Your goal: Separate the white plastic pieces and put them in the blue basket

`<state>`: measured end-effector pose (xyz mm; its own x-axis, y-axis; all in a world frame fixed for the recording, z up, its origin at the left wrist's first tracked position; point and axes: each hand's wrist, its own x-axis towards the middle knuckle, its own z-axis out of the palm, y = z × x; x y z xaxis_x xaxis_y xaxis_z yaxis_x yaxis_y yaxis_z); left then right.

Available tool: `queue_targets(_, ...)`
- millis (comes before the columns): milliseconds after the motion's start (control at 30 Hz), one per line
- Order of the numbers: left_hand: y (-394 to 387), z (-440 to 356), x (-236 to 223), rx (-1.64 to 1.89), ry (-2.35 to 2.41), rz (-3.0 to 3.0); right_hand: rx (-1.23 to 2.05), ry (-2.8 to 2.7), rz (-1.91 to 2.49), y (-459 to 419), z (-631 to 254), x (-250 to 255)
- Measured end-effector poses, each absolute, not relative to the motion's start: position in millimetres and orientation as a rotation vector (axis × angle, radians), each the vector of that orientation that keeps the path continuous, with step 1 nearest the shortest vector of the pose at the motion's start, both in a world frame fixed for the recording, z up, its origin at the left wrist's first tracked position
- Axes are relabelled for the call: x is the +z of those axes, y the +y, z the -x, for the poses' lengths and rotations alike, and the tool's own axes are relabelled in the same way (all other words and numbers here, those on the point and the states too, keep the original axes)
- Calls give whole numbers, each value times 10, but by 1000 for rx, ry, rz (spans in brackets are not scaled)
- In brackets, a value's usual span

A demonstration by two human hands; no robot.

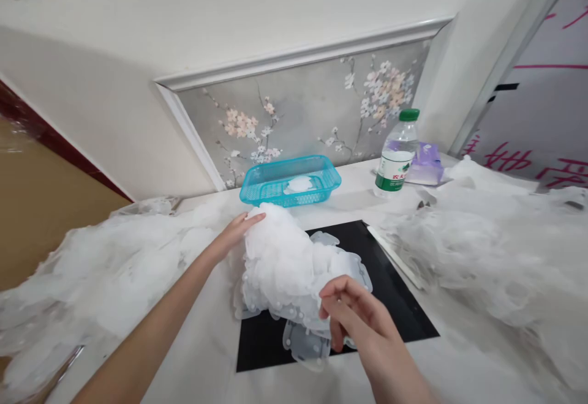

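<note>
A heap of thin, white translucent pieces with scalloped edges and small round dots (280, 263) lies on a black mat (404, 318). Along the heap's far left side, my left hand (237, 229) rests with a finger stretched out over the top; its other fingers are partly hidden. My right hand (356, 315) is over the near right part of the heap, with thumb and forefinger pinched together. A tiny pale spot shows at the pinch, too small to name. One flat translucent piece (305, 343) lies apart at the mat's near edge.
Behind the heap stands a blue plastic basket (328, 187) with white pieces inside. A water bottle (395, 156) and a purple packet (427, 162) are at the back right. White translucent material is piled on the left (119, 269) and right (509, 245). A white strip (395, 257) lies along the mat.
</note>
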<state>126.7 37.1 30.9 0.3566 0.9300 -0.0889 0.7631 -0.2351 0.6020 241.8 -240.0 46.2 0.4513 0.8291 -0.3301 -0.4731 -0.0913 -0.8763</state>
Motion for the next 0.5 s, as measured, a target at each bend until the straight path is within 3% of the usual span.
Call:
queue_targets(167,475,-1369,334,353,1448,-1923,845,-453,1390,-2360,-2502,436)
queue_targets(500,315,-1385,478,55,1195,-1459,810,-512,1455,-2334,-2517,425)
